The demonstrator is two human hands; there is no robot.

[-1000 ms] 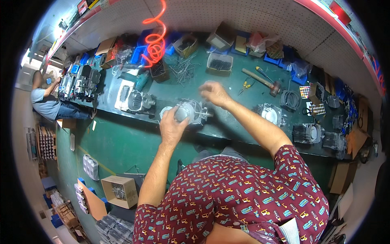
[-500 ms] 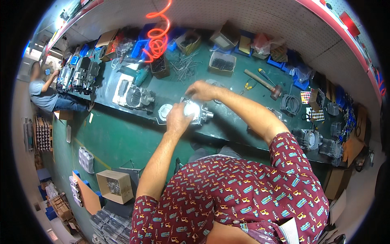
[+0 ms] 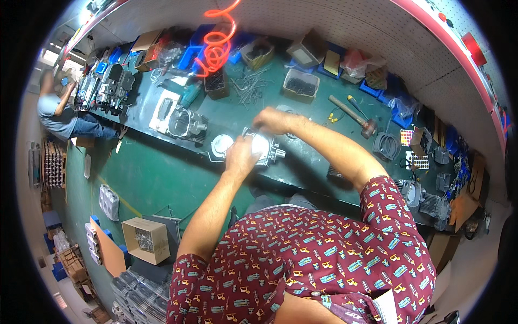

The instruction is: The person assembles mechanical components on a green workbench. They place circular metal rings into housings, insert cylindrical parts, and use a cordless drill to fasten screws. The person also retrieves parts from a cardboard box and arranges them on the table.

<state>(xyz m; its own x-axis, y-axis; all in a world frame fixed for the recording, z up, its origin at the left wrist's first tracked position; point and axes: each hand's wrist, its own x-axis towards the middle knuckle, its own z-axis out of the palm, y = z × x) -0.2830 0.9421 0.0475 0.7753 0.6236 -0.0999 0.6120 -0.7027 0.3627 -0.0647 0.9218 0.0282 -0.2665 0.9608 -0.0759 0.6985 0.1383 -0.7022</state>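
A silver metal housing [image 3: 263, 146] with bright round faces lies near the front edge of the green workbench [image 3: 237, 116]. My left hand [image 3: 241, 156] is closed on the middle of it, between the two round faces, and covers part of the casting. At its far edge my right hand [image 3: 272, 121] has its fingers curled down and pressed together; whatever they hold is hidden. Left of these, a second metal housing [image 3: 184, 123] rests on the bench, with nobody touching it.
Behind my hands stand a tub of dark small parts [image 3: 300, 85] and a heap of thin metal rods [image 3: 252, 86]. An orange coiled hose [image 3: 217, 48] hangs above. To the right lie a hammer [image 3: 353, 116] and grey rings [image 3: 387, 146]. A co-worker [image 3: 59, 116] is far left.
The whole view has shifted slightly. Both hands stay at the same metal housing, with only small finger movement at most.
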